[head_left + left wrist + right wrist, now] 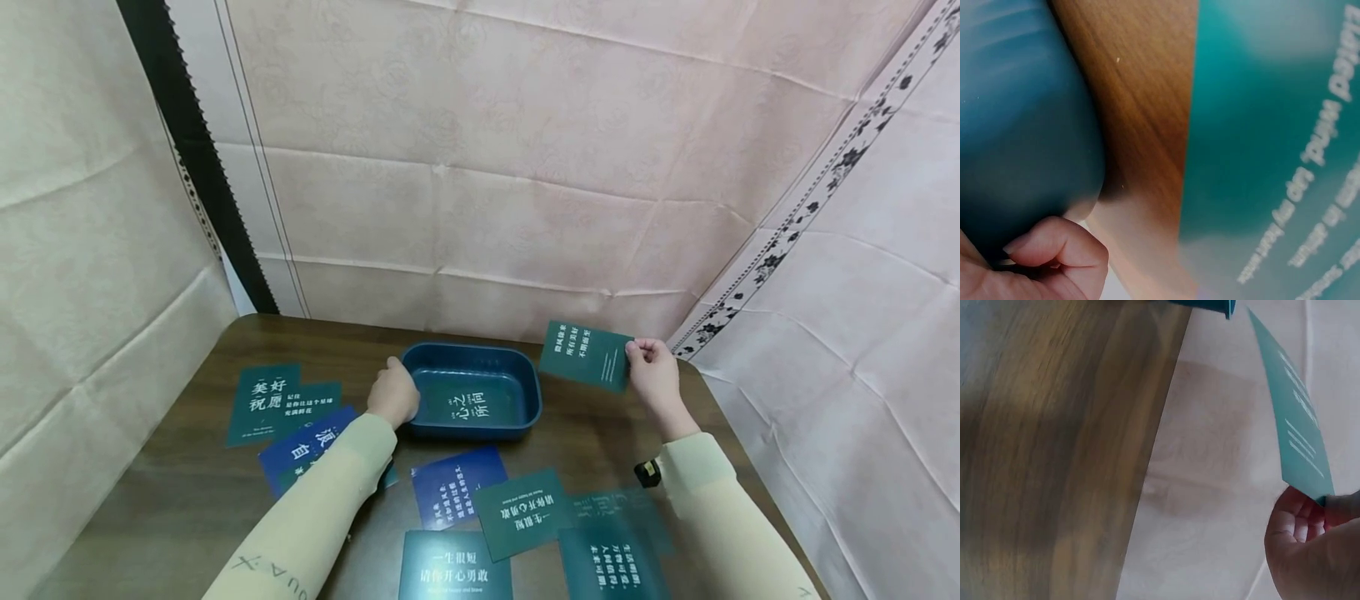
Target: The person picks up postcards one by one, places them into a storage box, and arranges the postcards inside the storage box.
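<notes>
A dark blue rectangular basin [528,400] sits near the back of the table, with a green card [442,407] with white characters lying inside it. My left hand [393,393] grips the basin's left rim; the left wrist view shows the thumb [1054,247] curled at the basin's edge. To the right of the basin, my right hand [657,379] pinches another green card [588,354] by its right edge. That card is held up near the table's back edge. In the right wrist view it slants upward from the fingers.
On the left lie overlapping green cards [251,417] and a blue card [300,446], partly behind the left sleeve. In front of the basin spread a blue card [442,479] and several green cards [525,508]. A small black object [647,473] is beside the right sleeve. Cloth [487,225] hangs behind the table.
</notes>
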The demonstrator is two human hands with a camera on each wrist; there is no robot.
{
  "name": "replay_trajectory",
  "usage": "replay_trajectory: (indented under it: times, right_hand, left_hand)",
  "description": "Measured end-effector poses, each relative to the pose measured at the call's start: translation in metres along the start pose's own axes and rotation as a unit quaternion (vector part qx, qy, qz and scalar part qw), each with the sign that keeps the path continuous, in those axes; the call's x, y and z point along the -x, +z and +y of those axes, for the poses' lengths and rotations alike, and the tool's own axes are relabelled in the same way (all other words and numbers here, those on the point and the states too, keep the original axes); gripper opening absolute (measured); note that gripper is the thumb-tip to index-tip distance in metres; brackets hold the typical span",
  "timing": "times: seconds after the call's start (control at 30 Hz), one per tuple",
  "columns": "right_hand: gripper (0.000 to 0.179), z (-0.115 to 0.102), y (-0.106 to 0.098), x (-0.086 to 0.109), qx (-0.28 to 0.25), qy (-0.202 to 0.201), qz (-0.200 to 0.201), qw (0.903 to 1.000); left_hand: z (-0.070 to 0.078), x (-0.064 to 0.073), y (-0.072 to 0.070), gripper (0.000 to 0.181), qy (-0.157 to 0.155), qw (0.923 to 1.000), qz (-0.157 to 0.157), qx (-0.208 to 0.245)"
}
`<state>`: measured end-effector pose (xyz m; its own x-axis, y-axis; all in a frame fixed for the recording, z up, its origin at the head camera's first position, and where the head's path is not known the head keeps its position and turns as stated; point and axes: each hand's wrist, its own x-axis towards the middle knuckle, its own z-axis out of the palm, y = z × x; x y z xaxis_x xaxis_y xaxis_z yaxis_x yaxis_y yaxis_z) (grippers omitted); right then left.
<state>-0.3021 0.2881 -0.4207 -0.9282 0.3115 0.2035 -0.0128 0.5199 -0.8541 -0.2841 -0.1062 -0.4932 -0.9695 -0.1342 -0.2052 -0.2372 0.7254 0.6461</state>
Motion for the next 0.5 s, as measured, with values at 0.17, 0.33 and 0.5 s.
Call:
replay_trajectory:
  times: [0.17,0.33,0.5]
  right_hand:
    - [0.029,-0.005,0.01,0.003,-0.04,0.003,0.004,0.9992]
    - [0.029,-0.012,0.027,0.008,-0.074,0.005,-0.025,0.9969]
    - [0.029,-0.021,0.048,0.014,-0.086,0.009,-0.059,0.9945]
  left_hand:
    - [0.001,0.0,0.0,0.067,0.0,1.0,-0.001,-0.001]
    - [0.0,0.001,0.0,0.068,-0.001,1.0,-0.001,0.0]
    - [0.0,-0.001,0.0,0.068,-0.001,1.0,0.001,-0.003]
